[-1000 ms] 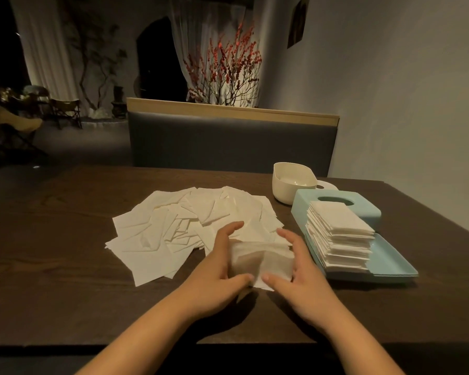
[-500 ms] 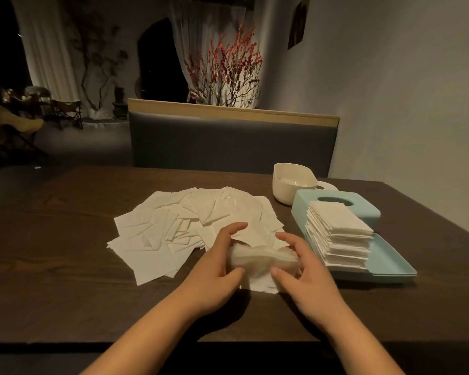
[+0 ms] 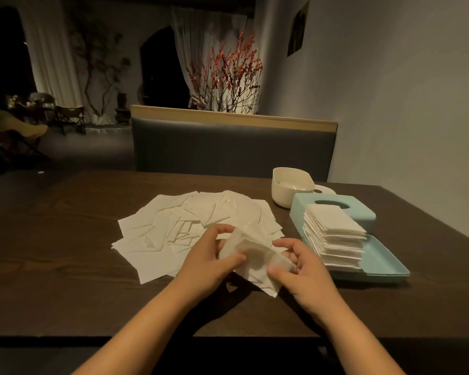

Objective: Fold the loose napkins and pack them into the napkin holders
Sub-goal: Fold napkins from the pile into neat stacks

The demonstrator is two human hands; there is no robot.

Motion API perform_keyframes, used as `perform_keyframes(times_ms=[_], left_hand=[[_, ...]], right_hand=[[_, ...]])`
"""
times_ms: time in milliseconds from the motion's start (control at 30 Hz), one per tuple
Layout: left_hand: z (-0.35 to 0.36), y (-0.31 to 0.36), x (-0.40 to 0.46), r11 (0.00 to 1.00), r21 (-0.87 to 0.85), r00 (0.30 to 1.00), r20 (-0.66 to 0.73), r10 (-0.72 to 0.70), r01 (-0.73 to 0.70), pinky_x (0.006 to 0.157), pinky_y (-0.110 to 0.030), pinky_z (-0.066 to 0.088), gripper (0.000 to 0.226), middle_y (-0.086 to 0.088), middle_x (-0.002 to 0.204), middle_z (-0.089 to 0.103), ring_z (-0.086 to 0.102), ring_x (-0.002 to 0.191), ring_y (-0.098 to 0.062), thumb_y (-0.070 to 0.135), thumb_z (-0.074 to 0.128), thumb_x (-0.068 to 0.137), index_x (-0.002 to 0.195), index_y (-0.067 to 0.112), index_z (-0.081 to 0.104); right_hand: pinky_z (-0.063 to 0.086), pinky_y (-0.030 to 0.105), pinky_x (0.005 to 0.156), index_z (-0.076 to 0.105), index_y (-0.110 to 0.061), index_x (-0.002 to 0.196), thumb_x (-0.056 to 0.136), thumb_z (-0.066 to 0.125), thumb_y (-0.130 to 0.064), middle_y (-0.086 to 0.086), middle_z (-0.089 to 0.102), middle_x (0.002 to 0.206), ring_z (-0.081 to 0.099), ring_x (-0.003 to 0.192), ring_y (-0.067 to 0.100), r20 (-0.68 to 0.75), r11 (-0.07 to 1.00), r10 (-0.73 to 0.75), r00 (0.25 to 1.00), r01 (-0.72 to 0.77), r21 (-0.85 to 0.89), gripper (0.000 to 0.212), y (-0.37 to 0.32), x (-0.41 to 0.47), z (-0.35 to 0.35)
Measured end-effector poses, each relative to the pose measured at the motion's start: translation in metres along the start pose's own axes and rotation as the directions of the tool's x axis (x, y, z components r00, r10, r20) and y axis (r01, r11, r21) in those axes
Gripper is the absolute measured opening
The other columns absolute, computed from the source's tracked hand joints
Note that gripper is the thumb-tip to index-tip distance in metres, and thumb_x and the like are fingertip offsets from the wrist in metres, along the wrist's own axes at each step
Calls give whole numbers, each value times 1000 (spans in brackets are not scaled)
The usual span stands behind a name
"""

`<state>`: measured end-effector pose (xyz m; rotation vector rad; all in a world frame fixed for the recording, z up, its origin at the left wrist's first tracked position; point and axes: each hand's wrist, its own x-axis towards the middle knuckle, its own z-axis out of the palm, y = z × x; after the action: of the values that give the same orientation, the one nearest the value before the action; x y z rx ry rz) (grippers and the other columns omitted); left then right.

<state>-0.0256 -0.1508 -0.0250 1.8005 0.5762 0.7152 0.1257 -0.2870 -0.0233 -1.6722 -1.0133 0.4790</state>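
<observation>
Both hands pinch one soft napkin over a dark wooden table (image 3: 65, 266).

A flat spread of loose square napkins (image 3: 173, 228) lies behind; right, a neat folded stack (image 3: 333, 234) fills the pale blue holder (image 3: 385, 266), a cream tub (image 3: 290, 189) beyond. Left hand (image 3: 206, 261) and right hand (image 3: 303, 269) have their fingers clamped on the thin napkin (image 3: 255, 253), now lifted and tilted, no longer bunched level.

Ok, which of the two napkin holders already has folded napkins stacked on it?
The light blue holder at the right, nearest the right hand: a neat stack of folded napkins sits on it. The white holder behind it holds no such stack.
</observation>
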Motion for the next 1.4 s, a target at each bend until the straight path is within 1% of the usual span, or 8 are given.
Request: perform_keyframes(times_ms=[167, 267, 367, 600, 933, 1100, 1233, 1400], left_hand=[[0, 24, 6, 998, -60, 999, -12, 35, -35, 87, -43, 61, 44, 4, 110, 69, 70, 98, -12, 26, 78, 85, 118, 41, 54], [5, 29, 9, 979, -199, 999, 25, -37, 42, 93, -47, 58, 59, 2, 118, 68, 70, 105, -17, 42, 83, 76, 124, 42, 49], [10, 25, 2, 993, -30, 983, 146, -111, 117, 89, -40, 60, 64, 7, 119, 65, 69, 104, -15, 51, 83, 72, 125, 39, 50], [10, 8, -5, 996, -15, 996, 14, -84, 84, 87, -51, 59, 7, 4, 95, 74, 70, 97, -18, 19, 72, 87, 93, 24, 71], [29, 11, -17, 999, 48, 1000, 23, -10, 9, 91, -29, 50, 66, 9, 119, 52, 57, 106, -12, 6, 66, 86, 126, 49, 37], [26, 14, -21, 998, -3, 998, 20, 57, -57, 67, -13, 48, 75, 6, 112, 55, 59, 70, 4, 1, 62, 81, 129, 50, 31], [22, 15, -20, 993, 121, 997, 83, -2, -8, 58, -16, 40, 81, 3, 86, 48, 47, 59, -6, 1, 59, 84, 135, 51, 20], [20, 16, -19, 994, 103, 994, 105, 22, -33, 70, -28, 49, 84, 6, 117, 48, 51, 66, -11, 0, 61, 85, 131, 58, 20]], right_hand=[[57, 30, 83, 67, -30, 105, 87, 72, -19, -6, 73, 97, 68, 91, 9, 137, 992, -20, 990, 37, -122, 22, -22, 1, -2], [58, 39, 87, 68, -25, 107, 90, 67, -7, 0, 75, 104, 71, 96, 15, 72, 958, 41, 997, -60, 279, 25, -30, -1, 4], [59, 43, 87, 64, -20, 117, 85, 68, 0, 3, 76, 104, 72, 99, 21, 17, 820, 151, 988, -135, 557, 38, -24, -4, 9], [60, 34, 80, 60, -18, 109, 82, 73, 0, 2, 73, 96, 72, 90, 14, -121, 933, 98, 988, -49, 355, 35, -11, -7, -2], [45, 14, 91, 49, -37, 119, 81, 78, -14, -18, 54, 121, 53, 112, -2, 48, 998, -35, 998, 37, -53, 53, 0, -6, 3], [46, 41, 106, 45, -54, 123, 69, 79, -33, -17, 52, 129, 53, 122, 7, 31, 997, -48, 998, 49, -51, 67, 2, -7, 2], [39, 30, 109, 40, -50, 132, 79, 79, -20, -29, 43, 133, 43, 130, 3, 121, 996, -25, 992, 35, -82, 72, 3, -5, -5], [44, 37, 107, 38, -58, 129, 76, 76, -22, -14, 52, 128, 54, 121, 7, 116, 992, -18, 993, 32, -121, 75, -3, -4, -4]])
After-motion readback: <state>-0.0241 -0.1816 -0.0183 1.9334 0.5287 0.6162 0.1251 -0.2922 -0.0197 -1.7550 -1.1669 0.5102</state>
